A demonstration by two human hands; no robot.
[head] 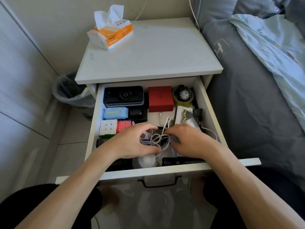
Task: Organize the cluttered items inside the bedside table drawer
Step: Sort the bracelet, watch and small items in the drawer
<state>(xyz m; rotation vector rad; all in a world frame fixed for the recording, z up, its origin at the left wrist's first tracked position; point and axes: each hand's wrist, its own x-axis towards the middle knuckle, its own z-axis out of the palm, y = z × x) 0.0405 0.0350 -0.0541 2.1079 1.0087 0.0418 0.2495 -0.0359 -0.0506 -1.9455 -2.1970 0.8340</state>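
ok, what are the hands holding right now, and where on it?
Both hands are on the tangled white cable. The left hand curls around the looped bundle on its left side; the right hand pinches strands on its right side. Exact finger contact is partly hidden.

The scene is lit by soft, diffuse daylight; no hard shadows are cast. The bedside table top is rendered bright and slightly washed out, with mild glare toward its far edge. A shaded band is seen at the far end of the drawer, under the top. Strong wide-angle distortion is present: straight edges are bowed near the frame borders. The centre is rendered fairly sharp, while the floor beneath the drawer and the near corners are soft and smeared. Fine detail is reduced by compression.
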